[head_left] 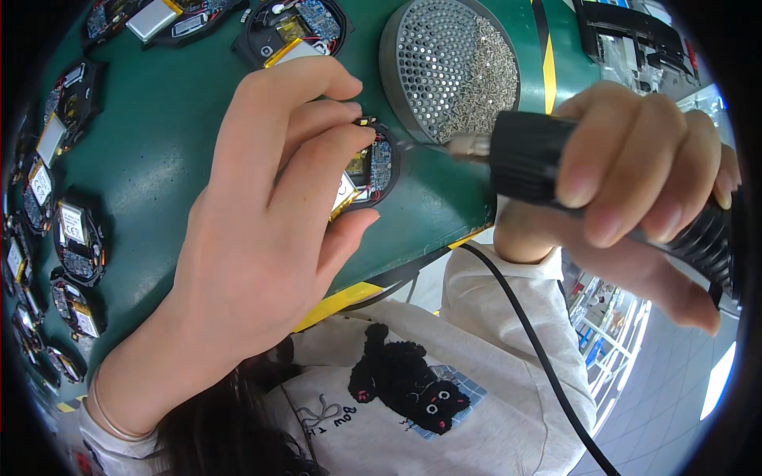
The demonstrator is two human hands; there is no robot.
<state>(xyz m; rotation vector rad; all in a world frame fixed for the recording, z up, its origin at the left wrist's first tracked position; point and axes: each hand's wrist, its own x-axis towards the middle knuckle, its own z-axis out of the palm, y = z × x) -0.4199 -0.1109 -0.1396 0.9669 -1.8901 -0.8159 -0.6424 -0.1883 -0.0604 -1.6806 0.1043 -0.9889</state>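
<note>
My left hand curls over a small round black device housing on the green work mat, its fingertips and thumb at the rim. Inside the housing a blue circuit board and part of a silver battery show; the rest lies under my fingers. My right hand is wrapped round a black electric screwdriver, held almost level. Its thin bit points left toward the housing's right edge; whether the tip touches it or carries a screw I cannot tell. Just beyond the bit stands a round grey screw tray.
Small silver screws heap in the tray's right half. Another open device housing lies beyond my left hand, and several more line the mat's left side. A black cable hangs over my right sleeve. Yellow-black tape marks the near edge.
</note>
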